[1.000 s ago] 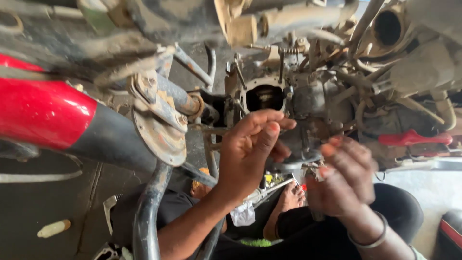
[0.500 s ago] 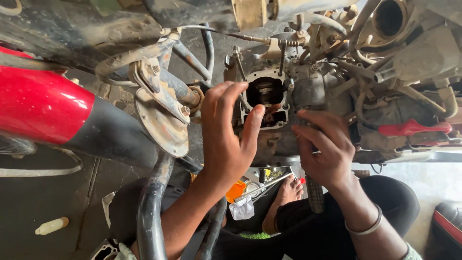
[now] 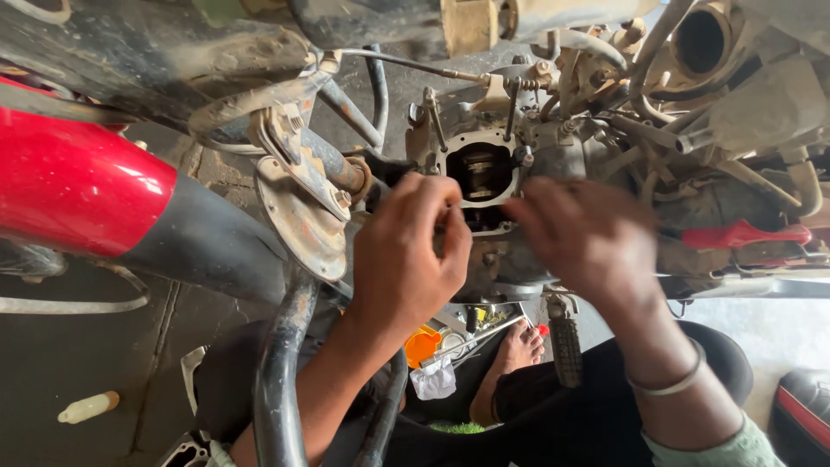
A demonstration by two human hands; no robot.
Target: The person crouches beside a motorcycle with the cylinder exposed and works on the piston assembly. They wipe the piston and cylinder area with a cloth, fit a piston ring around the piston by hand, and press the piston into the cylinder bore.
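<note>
left hand (image 3: 406,259), fingers pinched together, and blurred right hand (image 3: 592,238), grip unclear, at six o'clock of open engine cylinder bore (image 3: 480,171).

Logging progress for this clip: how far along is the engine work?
Done: the cylinder is off, so the open crankcase bore and its bare studs show. In hand: the left hand and right hand are both at the opening's lower edge; the right is blurred, and whether either holds a part cannot be told. Left: nothing is refitted over the bore; tools lie on the floor below.
</note>
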